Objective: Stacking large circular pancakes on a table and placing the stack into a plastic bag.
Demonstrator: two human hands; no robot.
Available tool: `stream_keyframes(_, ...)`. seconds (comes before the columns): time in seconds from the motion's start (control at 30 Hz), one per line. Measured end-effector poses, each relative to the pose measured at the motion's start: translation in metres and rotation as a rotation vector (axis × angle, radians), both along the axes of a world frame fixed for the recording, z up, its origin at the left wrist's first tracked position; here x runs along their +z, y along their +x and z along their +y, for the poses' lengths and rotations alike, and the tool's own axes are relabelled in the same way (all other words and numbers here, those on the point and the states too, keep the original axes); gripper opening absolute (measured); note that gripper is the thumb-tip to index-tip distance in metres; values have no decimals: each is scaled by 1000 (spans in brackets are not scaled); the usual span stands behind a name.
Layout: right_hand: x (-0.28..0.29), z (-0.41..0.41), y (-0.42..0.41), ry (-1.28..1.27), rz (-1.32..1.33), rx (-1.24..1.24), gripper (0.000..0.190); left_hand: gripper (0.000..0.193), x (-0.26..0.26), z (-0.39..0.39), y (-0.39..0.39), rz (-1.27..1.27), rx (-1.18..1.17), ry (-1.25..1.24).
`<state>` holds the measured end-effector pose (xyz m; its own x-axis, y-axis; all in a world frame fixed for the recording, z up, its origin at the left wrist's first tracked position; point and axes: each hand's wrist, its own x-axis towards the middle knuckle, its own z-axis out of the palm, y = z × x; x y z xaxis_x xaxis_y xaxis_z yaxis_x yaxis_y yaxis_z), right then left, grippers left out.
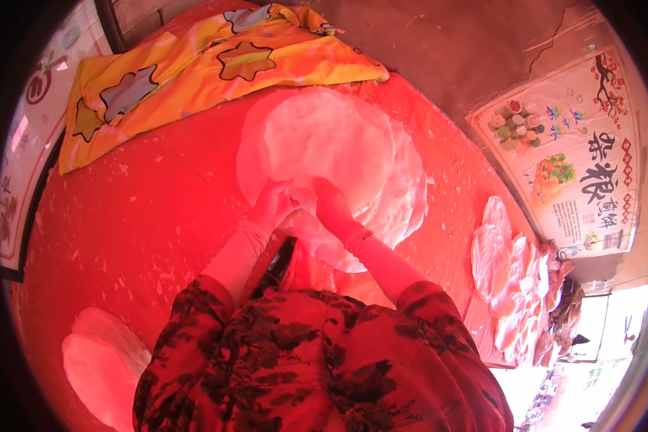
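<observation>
Before me a pile of large, thin round flatbreads [405, 189] lies on a red-covered surface [156, 216]. The uppermost flatbread [324, 140] is off-centre, so the ones beneath show at its right and near sides. At its near edge, my left hand [271, 206] has its fingers bent around the rim. Close beside it, my right hand [332, 204] grips the same rim, fingertips pointing away from me. A bit of the sheet between the hands looks raised. Strong red light hides fine detail at the fingertips.
A yellow-orange cloth with star shapes [216, 70] lies along the far edge. One folded flatbread stack [102, 367] sits at lower left. More flatbreads [510, 281] lie in heaps at right, below a printed poster [567, 156]. Pale crumbs are scattered across the red cover.
</observation>
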<state>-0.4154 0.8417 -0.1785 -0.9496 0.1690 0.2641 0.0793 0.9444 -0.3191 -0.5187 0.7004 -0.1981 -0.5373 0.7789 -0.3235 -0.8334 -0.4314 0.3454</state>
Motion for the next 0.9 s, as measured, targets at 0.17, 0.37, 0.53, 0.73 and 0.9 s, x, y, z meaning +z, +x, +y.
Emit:
stream_keyframes(0.17, 10, -34, 0, -30, 24, 6, 39, 11, -8, -10, -5, -25, 24, 86)
stream_keyframes(0.37, 35, 56, -36, 12, 212, -134, 24, 14, -52, -36, -64, 748, 304, -663)
stream_keyframes(0.53, 114, 29, -44, -8, 256, -132, 23, 13, -75, -78, -92, 980, 522, -918)
stream_keyframes(0.73, 2, -22, -7, -19, -26, -99, 23, 12, -10, -63, -83, 462, -9, -490)
stream_keyframes(0.9, 23, -49, -12, -146, -55, -145, 24, 15, -13, -71, -77, 104, -6, -191)
